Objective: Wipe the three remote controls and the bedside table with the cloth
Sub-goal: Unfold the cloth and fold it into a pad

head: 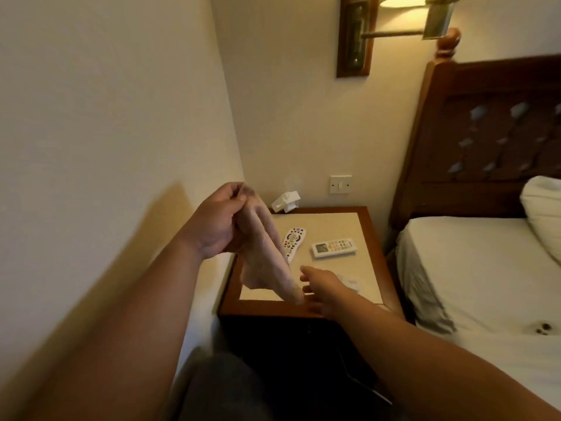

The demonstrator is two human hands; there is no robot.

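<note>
The cloth (267, 253) is pale pinkish beige. The bedside table (261, 306) has a reddish-brown wooden frame around a cream top. The left remote (294, 241) is light grey with red, yellow, green and blue buttons. The right remote (333, 247) is white with a grey screen. The headboard (485, 132) is dark brown with pale diamond shapes. The bedsheet (485, 284) is white and the wall (91, 101) is cream.

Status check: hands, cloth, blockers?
Left hand grips cloth above bedside table. Right hand open, near cloth's lower end. Coloured-button remote, white remote lie beyond; nothing blocking.
</note>
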